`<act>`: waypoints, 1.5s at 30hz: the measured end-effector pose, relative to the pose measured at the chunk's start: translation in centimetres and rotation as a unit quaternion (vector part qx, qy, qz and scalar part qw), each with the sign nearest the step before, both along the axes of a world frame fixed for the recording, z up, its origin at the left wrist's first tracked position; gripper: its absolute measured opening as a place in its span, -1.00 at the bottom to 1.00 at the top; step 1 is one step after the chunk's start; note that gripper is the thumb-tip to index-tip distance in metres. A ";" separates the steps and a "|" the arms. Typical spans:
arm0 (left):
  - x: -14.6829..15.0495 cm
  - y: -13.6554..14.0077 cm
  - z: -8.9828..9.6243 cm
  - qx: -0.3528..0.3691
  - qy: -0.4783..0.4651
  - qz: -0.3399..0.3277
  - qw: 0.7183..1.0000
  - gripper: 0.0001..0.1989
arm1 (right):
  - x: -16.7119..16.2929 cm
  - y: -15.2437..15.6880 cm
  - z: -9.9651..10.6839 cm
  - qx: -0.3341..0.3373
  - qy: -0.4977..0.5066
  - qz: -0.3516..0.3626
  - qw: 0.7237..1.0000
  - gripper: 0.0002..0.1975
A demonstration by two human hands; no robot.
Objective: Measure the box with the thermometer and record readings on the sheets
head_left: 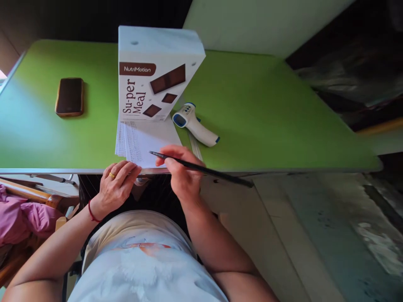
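Observation:
A long black pen (pixel 217 172) is pinched in my right hand (pixel 185 172), its tip pointing left just over the white paper (pixel 157 140); I cannot tell if the tip touches. My left hand (pixel 118 182) lies at the table's front edge, its fingers resting on the paper's lower border with nothing gripped; the thumb is hidden. Several sheets with rows of small writing (pixel 121 140) fan out at the left. Behind them a white and brown Su-per Meal box (pixel 138 90) stands upright, its base over the top of the sheets.
Right of the paper, a white and blue infrared thermometer (pixel 198 128) lies on the green table (pixel 267 109). A dark phone (pixel 69 96) in a brownish case lies at the left. Below the left edge, pink cloth (pixel 28 218) hangs on a wooden chair (pixel 28 191).

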State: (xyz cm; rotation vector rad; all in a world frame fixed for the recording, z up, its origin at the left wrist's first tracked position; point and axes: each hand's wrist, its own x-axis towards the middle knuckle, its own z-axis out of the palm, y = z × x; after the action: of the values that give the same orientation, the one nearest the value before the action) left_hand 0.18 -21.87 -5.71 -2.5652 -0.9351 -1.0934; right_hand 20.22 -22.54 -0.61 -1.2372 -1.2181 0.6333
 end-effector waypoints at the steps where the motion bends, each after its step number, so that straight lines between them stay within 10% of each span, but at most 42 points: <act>1: 0.1 0.0 -0.2 0.006 0.003 0.002 1.000 -0.60 | -0.4 -0.3 -0.2 -0.015 -0.004 0.004 1.000 -0.89; 45: 0.9 0.2 0.2 0.058 -0.022 -0.003 0.998 -0.77 | -0.5 0.6 -2.3 0.136 -0.189 0.037 0.972 -0.83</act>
State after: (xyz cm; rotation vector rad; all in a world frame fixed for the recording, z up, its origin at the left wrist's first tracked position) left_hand 1.12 -21.62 -5.47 -2.4611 -0.8488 -1.1749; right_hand 19.72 -21.96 -2.94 -1.1114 -1.6161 0.2731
